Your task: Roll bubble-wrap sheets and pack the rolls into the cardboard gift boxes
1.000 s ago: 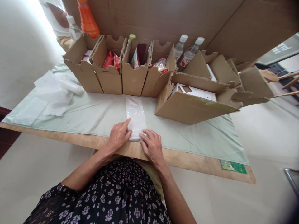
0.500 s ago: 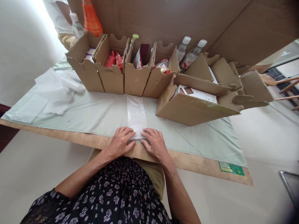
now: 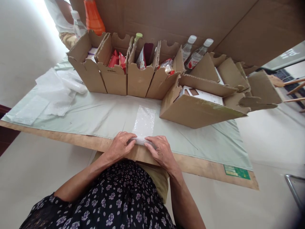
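A strip of clear bubble wrap (image 3: 144, 120) lies on the pale green cloth (image 3: 107, 116) in front of me, its near end rolled or folded over at the table's front edge. My left hand (image 3: 122, 144) pinches the left side of that near end between thumb and fingers. On the right side, my right hand (image 3: 160, 149) grips the same end, thumb nearest me and fingers over the top. Whether anything is wrapped inside the roll I cannot tell. The far part of the strip lies flat and angles slightly to the right.
Several cardboard bins (image 3: 114, 81) holding packets stand along the back. A tilted carton (image 3: 202, 109) with a white box (image 3: 209, 97) is at right. More bubble wrap (image 3: 56, 92) lies at left. Bottles (image 3: 196, 57) and an orange container (image 3: 94, 19) stand behind. A person's sleeve (image 3: 56, 16) shows at upper left.
The near end of the bubble wrap has been rolled further, and the flat strip is shorter. Its far end has come nearer and swung right. Both hands have closed more tightly on it.
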A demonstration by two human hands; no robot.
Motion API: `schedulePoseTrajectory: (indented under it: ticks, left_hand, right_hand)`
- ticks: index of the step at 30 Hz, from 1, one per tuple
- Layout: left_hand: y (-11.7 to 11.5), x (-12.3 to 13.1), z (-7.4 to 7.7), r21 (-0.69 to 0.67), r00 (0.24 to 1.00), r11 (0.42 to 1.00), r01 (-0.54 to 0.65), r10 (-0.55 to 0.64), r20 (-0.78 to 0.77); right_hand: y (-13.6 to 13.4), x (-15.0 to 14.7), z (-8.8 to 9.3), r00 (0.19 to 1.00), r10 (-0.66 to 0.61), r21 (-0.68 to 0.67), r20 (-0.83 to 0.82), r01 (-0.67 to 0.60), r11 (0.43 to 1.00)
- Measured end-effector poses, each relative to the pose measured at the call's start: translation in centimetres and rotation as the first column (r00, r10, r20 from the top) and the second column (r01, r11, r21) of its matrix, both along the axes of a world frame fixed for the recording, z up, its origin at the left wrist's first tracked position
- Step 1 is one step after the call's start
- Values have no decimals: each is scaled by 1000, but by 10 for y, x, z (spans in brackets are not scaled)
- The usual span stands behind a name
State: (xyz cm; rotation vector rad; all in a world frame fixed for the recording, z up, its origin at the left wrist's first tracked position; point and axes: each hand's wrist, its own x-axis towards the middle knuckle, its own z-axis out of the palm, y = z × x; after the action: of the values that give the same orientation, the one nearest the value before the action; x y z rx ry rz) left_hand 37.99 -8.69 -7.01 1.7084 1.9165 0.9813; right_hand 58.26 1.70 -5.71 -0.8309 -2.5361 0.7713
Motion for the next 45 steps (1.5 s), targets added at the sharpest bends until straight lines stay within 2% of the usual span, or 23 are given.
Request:
schedulePoseTrajectory:
  ticks: [4, 6, 11, 15, 17, 21, 23, 25, 27, 30, 33, 35, 38, 42, 45]
  left_hand:
    - [-1, -1, -2, -45, 998, 997, -64, 65, 27]
    - [2, 0, -4, -36, 997, 996, -83, 82, -12]
    - [12, 1, -11, -55, 987, 995, -83, 74, -142]
    - [12, 3, -12, -37, 974, 997, -68, 59, -218]
    - [8, 3, -10, 31, 971, 998, -55, 61, -231]
    - [-2, -2, -2, 156, 972, 984, 84, -47, -228]
    - [-1, -5, 0, 162, 975, 979, 124, -90, -204]
    - [5, -8, -3, 132, 981, 985, 107, -83, -176]
    - [17, -10, -8, 76, 983, 995, 57, -42, -178]
    - [34, -11, -16, 28, 972, 999, -22, 28, -234]
    - [40, -11, -20, 67, 964, 996, -58, 73, -255]
    - [36, -10, -19, 141, 970, 990, -28, 62, -236]
    - [23, -11, -14, 225, 980, 972, 64, -19, -196]
    - [15, -13, -11, 185, 986, 979, 89, -61, -153]
    - [29, -14, -16, 131, 979, 991, 27, 0, -203]
  right_hand:
    - [-1, 3, -5, 998, -62, -93, 27, 64, 994]
    - [0, 2, -11, 992, -110, -76, 56, 114, 991]
    - [-7, 3, -14, 981, -191, 194, 21, 184, 964]
    - [-17, 6, -11, 995, -85, 288, 46, 68, 955]
    - [-17, 5, -13, 996, -38, 266, 78, 16, 964]
    - [-8, 4, -16, 998, -52, 138, 25, 48, 989]
    - [-2, 3, -17, 998, -59, 61, 0, 59, 996]
    - [3, 0, -18, 997, -78, 23, 0, 78, 997]
    - [5, -2, -20, 989, -148, 67, -16, 149, 987]
    - [5, -4, -23, 968, -239, 213, -83, 251, 944]
    - [3, -4, -26, 985, -163, 299, -50, 170, 939]
    - [4, -3, -26, 993, -115, 299, -4, 111, 948]
    - [6, -3, -26, 994, -108, 221, -17, 109, 969]
    - [8, -2, -24, 994, -96, 117, -58, 102, 988]
    - [7, -4, -24, 981, -185, 183, -63, 193, 964]
